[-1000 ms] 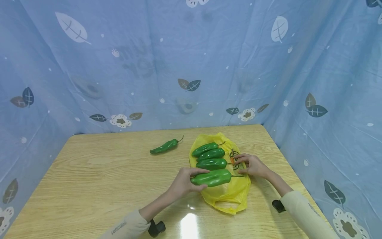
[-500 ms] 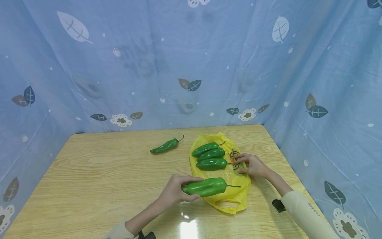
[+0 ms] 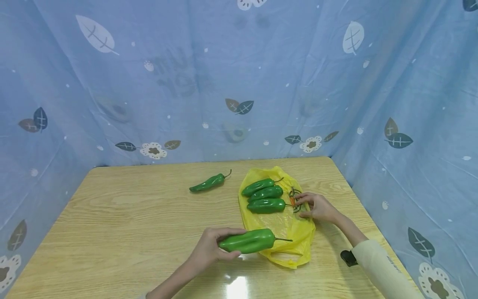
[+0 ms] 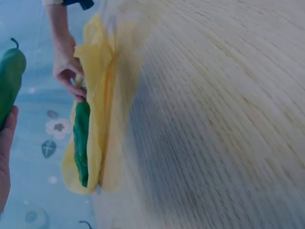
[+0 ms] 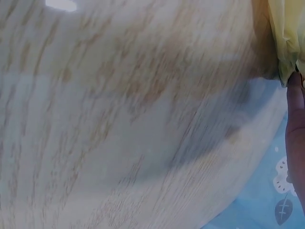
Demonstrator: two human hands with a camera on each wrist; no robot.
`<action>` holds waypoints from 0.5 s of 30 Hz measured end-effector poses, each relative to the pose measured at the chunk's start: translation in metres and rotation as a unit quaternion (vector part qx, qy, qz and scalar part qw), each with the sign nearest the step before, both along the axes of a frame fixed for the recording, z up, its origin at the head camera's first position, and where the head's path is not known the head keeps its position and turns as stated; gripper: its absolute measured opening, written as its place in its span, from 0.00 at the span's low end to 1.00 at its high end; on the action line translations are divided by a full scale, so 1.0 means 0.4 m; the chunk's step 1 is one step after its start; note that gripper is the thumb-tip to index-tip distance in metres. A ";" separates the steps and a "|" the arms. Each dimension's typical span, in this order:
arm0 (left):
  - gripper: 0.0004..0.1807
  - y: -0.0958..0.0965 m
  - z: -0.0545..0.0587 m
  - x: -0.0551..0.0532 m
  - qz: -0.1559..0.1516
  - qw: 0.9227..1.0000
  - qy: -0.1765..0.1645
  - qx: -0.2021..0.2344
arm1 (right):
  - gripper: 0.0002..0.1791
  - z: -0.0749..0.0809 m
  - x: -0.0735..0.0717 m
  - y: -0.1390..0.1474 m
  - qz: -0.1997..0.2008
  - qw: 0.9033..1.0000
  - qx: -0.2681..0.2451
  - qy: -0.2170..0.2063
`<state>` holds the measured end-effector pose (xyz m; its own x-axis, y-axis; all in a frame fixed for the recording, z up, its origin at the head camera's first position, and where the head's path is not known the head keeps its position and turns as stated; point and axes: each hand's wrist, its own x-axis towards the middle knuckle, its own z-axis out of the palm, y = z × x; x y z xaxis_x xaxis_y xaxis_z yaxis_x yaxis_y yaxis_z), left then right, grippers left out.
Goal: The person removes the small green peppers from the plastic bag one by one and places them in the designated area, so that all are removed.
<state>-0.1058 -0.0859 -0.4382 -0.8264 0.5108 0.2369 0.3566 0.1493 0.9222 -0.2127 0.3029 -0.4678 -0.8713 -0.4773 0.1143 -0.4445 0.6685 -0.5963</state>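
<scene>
My left hand [image 3: 213, 249] grips a large green pepper [image 3: 249, 241] by its tip end, fingers above and thumb below, its thin stem pointing right. The pepper overlaps the near edge of a yellow plastic bag [image 3: 278, 224] in the head view. On that bag lie three more green peppers [image 3: 266, 206], side by side. My right hand [image 3: 317, 206] holds the bag's right side, fingers bent over dark, thin stems and a small orange pepper [image 3: 293, 201]. In the right wrist view the bag [image 5: 286, 47] gathers to a point by the hand [image 5: 296, 119].
Another green pepper [image 3: 209, 182], slimmer and curved, lies alone on the wooden table [image 3: 142, 216], left of the bag. The bag's handle loop [image 3: 295, 263] faces the near side. A blue patterned curtain [image 3: 179, 83] closes off the back and sides.
My left hand has drawn the large green pepper toward me and to the left, away from the others on the bag. The right hand stays in place.
</scene>
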 end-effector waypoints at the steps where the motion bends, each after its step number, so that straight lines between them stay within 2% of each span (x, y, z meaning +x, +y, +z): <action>1: 0.24 -0.003 -0.001 0.000 0.004 1.000 0.001 -0.001 | 0.17 0.001 -0.001 0.000 -0.002 1.000 -0.001 -0.004; 15: 0.23 -0.035 -0.014 -0.003 0.037 0.999 0.010 -0.011 | 0.18 0.010 -0.014 0.004 -0.014 0.999 0.001 -0.042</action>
